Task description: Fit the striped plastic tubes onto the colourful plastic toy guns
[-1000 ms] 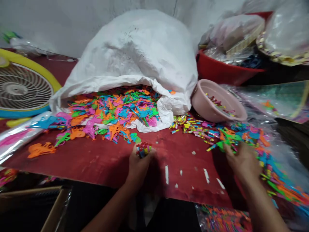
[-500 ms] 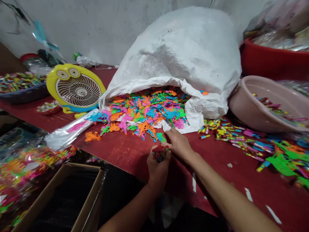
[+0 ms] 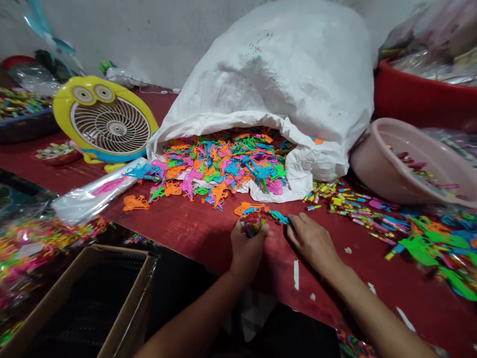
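Observation:
My left hand (image 3: 249, 248) is closed around a bundle of small red, yellow and green plastic tubes (image 3: 253, 222), held upright above the table edge. Just to its right, my right hand (image 3: 313, 243) has its fingertips together on the end of a blue plastic toy piece (image 3: 278, 217). An orange plastic piece (image 3: 248, 208) lies just behind the bundle. Farther back, a heap of flat orange, pink, green and blue plastic pieces (image 3: 223, 164) spills from the mouth of a big white sack (image 3: 298, 74).
A yellow fan (image 3: 115, 124) stands left of the sack, with a clear plastic bag (image 3: 89, 196) before it. Small tubes (image 3: 343, 204) and green pieces (image 3: 425, 251) lie on the red table (image 3: 179, 228) near a pink basin (image 3: 376, 164). An open cardboard box (image 3: 130, 293) sits lower left.
My right hand has moved right, away from the heap's edge, with the blue piece at its fingertips. My left hand still grips the bundle. The view has shifted slightly.

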A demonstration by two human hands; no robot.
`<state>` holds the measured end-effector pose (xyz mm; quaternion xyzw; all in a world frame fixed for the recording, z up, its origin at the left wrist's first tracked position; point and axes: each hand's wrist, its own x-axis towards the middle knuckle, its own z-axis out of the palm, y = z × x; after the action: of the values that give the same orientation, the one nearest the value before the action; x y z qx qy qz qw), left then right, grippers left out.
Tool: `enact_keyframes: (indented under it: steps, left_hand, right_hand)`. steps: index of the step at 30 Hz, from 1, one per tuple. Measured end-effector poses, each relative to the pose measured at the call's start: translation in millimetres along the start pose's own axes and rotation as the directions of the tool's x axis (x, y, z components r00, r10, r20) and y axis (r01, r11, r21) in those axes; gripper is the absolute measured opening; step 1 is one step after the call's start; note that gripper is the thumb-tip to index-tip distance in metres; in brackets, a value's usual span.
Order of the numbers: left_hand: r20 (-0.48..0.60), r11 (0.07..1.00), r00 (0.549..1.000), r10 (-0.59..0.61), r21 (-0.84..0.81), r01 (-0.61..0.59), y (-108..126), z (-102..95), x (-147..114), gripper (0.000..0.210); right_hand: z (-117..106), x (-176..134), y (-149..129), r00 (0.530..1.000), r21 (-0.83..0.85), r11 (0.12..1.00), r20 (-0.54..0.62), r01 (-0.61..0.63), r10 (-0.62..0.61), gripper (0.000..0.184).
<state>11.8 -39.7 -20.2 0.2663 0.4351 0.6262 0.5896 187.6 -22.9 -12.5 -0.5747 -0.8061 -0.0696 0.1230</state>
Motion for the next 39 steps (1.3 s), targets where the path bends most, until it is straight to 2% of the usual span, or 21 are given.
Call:
enact_keyframes:
  steps: [2, 4, 7, 9, 14, 18, 21, 24, 26, 29, 33, 36, 39]
  left_hand:
    - [0.016, 0.999, 0.999, -0.037, -0.001, 0.037, 1, 9.0, 2, 0.025]
    - [0.037, 0.997, 0.997, -0.074, 0.009, 0.074, 1, 17.7, 3, 0.026]
    - [0.073, 0.992, 0.99, -0.117, 0.059, 0.113, -2, 26.2, 3, 0.026]
    - [0.093, 0.989, 0.989, -0.118, 0.099, 0.109, -6, 27.6, 3, 0.026]
    - [0.156, 0.984, 0.987, -0.026, 0.176, -0.002, -15, 23.5, 2, 0.023]
    - [0.2, 0.988, 0.98, 0.009, 0.148, -0.039, -15, 22.8, 1, 0.02]
    - [0.192, 0.992, 0.981, 0.031, 0.115, -0.054, -15, 22.6, 1, 0.021]
    - [0.2, 0.997, 0.98, 0.006, 0.074, -0.021, -16, 20.0, 1, 0.022]
    - [0.198, 0.999, 0.98, -0.01, 0.044, 0.001, -17, 17.5, 0, 0.025]
    - [0.185, 1.0, 0.983, 0.004, 0.017, -0.007, -17, 15.0, 0, 0.026]
    - [0.136, 0.999, 0.991, 0.001, 0.043, -0.007, -15, 16.3, -2, 0.024]
    - [0.115, 0.998, 0.993, -0.005, 0.059, -0.002, -14, 18.6, -2, 0.023]
    - [0.13, 0.997, 0.992, 0.004, 0.072, -0.014, -15, 19.3, -2, 0.022]
  right_hand:
    - [3, -5, 10, 0.996, 0.219, 0.973, -0.037, -0.077, 0.087, 0.022]
    - [5, -10, 18, 0.978, 0.435, 0.885, -0.036, -0.168, 0.203, 0.022]
    - [6, -18, 24, 0.953, 0.589, 0.768, 0.011, -0.25, 0.302, 0.033]
    - [6, -22, 23, 0.953, 0.622, 0.738, 0.048, -0.263, 0.299, 0.034]
    - [7, -21, 9, 0.951, 0.633, 0.72, 0.089, -0.283, 0.295, 0.035]
    - [5, -18, -2, 0.954, 0.587, 0.757, 0.101, -0.287, 0.283, 0.034]
    - [1, -15, -5, 0.963, 0.542, 0.799, 0.092, -0.261, 0.252, 0.031]
    - [-1, -11, -6, 0.966, 0.567, 0.782, 0.138, -0.259, 0.22, 0.028]
    - [1, -9, -8, 0.959, 0.625, 0.728, 0.176, -0.282, 0.221, 0.025]
    - [2, -12, -11, 0.943, 0.747, 0.577, 0.227, -0.33, 0.245, 0.026]
    - [-13, -25, -14, 0.883, 0.835, 0.373, 0.251, -0.404, 0.396, 0.027]
    - [-32, -34, -21, 0.828, 0.859, 0.311, 0.201, -0.406, 0.524, 0.027]
    - [-43, -36, -35, 0.83, 0.882, 0.287, 0.179, -0.373, 0.529, 0.026]
